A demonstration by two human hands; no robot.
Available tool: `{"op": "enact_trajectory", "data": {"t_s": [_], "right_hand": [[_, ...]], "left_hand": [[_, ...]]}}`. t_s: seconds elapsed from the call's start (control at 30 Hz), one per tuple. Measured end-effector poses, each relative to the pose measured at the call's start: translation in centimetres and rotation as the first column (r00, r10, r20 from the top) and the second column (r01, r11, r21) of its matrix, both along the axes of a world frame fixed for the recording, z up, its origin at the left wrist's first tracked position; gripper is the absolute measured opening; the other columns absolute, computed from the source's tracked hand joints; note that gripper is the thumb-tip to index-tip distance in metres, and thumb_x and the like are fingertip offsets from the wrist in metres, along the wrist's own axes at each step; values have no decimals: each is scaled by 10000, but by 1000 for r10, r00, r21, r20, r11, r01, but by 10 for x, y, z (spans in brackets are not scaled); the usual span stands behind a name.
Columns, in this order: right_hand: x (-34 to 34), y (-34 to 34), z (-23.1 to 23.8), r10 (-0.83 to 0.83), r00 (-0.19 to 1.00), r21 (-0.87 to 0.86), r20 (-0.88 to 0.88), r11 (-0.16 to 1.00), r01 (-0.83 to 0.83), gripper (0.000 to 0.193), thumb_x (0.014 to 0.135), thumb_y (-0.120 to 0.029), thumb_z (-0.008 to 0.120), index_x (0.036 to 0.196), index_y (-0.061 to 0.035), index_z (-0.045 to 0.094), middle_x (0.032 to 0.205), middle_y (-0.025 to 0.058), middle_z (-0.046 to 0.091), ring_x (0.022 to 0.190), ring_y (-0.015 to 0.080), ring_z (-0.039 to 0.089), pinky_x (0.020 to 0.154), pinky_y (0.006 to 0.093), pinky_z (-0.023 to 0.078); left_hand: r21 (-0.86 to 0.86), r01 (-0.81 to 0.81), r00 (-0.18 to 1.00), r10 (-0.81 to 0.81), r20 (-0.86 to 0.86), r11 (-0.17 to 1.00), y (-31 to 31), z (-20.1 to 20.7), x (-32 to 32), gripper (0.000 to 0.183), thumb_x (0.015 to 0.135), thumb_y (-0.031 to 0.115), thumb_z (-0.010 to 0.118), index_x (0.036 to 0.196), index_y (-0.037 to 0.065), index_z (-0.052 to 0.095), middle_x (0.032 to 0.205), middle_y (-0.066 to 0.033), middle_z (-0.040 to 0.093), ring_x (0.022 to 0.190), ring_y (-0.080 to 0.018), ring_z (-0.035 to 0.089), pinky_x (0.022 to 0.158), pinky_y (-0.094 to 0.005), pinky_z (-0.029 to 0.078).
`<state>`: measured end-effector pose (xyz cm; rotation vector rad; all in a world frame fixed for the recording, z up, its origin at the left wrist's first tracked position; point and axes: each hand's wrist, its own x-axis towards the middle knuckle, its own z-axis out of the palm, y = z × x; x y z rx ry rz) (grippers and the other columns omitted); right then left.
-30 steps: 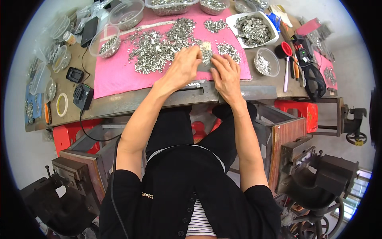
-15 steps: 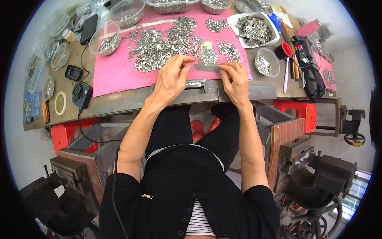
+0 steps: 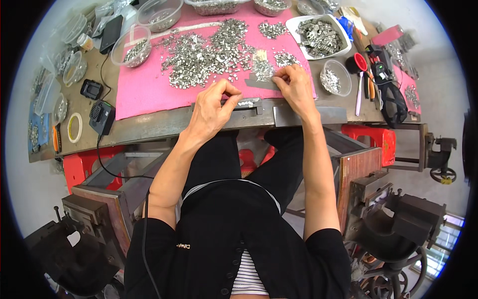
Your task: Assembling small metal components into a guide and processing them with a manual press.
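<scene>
Grey plate (image 3: 260,85) at its fingertips, the right hand (image 3: 295,88) narrows to a pinch near upper centre; the left hand (image 3: 210,107), also narrowed, is beside a dark bar (image 3: 252,108) slightly lower. Whether either holds anything, I cannot tell. Silvery slivers (image 3: 263,71) adjoin the plate. Beyond, a metal pile (image 3: 196,62) lies on a pink mat (image 3: 144,100), upper left of centre; a white tray (image 3: 293,31) stands upper right.

A: Well left of the left hand (image 3: 212,107), a black corded device (image 3: 102,118), and farther out, a tape ring (image 3: 80,130)!
B: And out right of the right hand (image 3: 296,89), a red stool (image 3: 388,145), lower down!
</scene>
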<state>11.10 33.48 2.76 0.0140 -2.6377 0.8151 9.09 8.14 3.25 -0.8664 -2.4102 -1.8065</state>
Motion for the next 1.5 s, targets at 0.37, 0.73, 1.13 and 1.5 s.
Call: {"op": "enact_trajectory", "data": {"t_s": [0.37, 0.73, 1.13, 1.5], "right_hand": [[-4, 2, 7, 156, 986, 227, 62, 960, -166, 136, 878, -89, 685, 885, 24, 611, 924, 197, 670, 913, 393, 631, 826, 494, 474], [41, -47, 1, -59, 997, -616, -56, 787, 13, 83, 953, -19, 673, 1026, 19, 665, 892, 88, 715, 798, 159, 679, 746, 288, 535], [48, -88, -12, 45, 989, -471, -142, 876, -107, 63, 922, 14, 661, 984, 9, 654, 990, 117, 701, 912, 269, 676, 828, 353, 523], [46, -89, -15, 37, 977, -329, -209, 938, -106, 92, 888, 20, 674, 969, -15, 646, 957, 110, 694, 900, 302, 666, 812, 386, 503]], "left_hand": [[-121, 50, 984, -70, -166, 991, -6, -1, 6, 67, 913, 8, 668, 973, -14, 650, 892, -108, 647, 849, -260, 623, 772, -363, 494], [-160, 18, 964, -59, -258, 987, -3, -4, 7, 87, 898, -27, 664, 970, -14, 617, 902, -133, 627, 829, -293, 633, 747, -374, 507], [-202, -88, 903, -8, -430, 975, 6, -8, 18, 145, 833, -6, 704, 948, 19, 619, 926, -122, 617, 872, -324, 624, 768, -419, 508], [-151, -154, 887, 70, -456, 976, 6, -16, 20, 155, 810, 32, 717, 942, 38, 634, 941, -104, 632, 881, -315, 619, 944, -489, 472]]}}
